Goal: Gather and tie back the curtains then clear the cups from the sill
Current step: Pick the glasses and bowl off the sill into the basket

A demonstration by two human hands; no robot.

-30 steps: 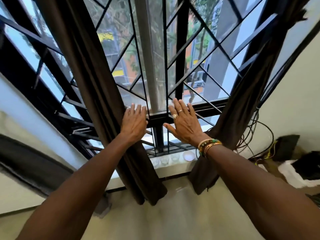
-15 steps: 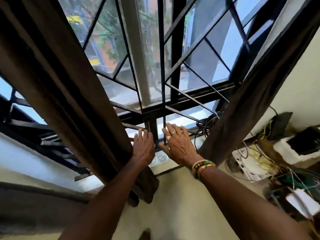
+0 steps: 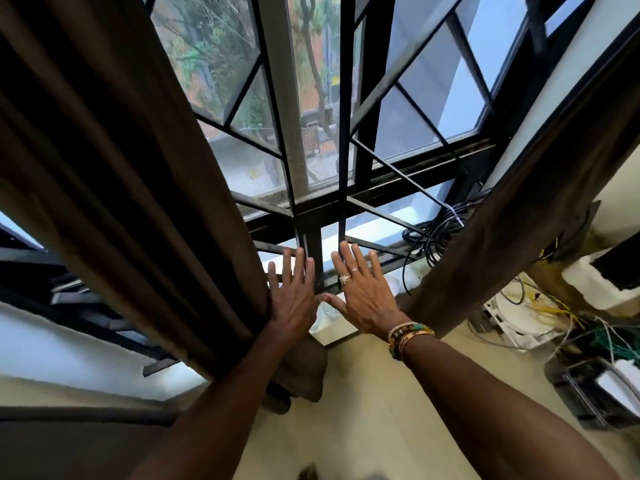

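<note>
Two dark brown curtains hang at the barred window. The left curtain [image 3: 138, 188] falls in a thick gathered bundle and the right curtain [image 3: 519, 209] slants down to the sill. My left hand [image 3: 292, 296] is spread flat, fingers straight, its edge against the left curtain's inner side. My right hand [image 3: 363, 292], with rings and bracelets, is spread flat beside it, over the white sill [image 3: 337, 332]. Both hands hold nothing. A clear cup [image 3: 323, 315] peeks out between my hands; the other cups are hidden behind them.
Black window bars [image 3: 343, 133] cross the glass just beyond my fingers. A coil of black cables [image 3: 433, 237] lies on the sill's right end. To the right stands a cluttered pile of wires and white boxes [image 3: 540, 317]. A pale wall runs below the sill.
My view has come closer to the window and tilted down. Both hands have dropped from the middle crossbar to just above the sill, still flat and spread, now covering most cups.
</note>
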